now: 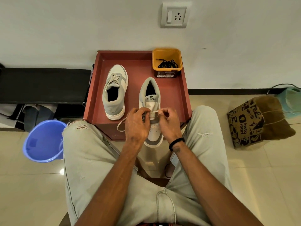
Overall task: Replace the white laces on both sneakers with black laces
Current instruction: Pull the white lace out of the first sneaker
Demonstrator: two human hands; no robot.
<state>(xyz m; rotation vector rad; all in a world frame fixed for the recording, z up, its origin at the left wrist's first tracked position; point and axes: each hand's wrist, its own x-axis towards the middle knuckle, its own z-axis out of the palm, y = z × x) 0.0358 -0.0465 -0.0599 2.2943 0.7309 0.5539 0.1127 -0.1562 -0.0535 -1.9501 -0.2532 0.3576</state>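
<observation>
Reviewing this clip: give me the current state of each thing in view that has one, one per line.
Left sneaker: white lace in, on the tray.
Right sneaker: nearly unlaced, toe overhanging the tray.
White lace: pinched by both hands, one end hanging loose.
Black laces: bundled in the yellow tub, untouched.
Left hand: pinching.
Right hand: pinching.
Blue bucket: upright.

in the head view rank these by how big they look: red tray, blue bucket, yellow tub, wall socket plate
1. red tray
2. blue bucket
3. yellow tub and wall socket plate: these look about alike, so no ranking between them. The plate hangs farther off on the wall, which makes it unsure.
</observation>
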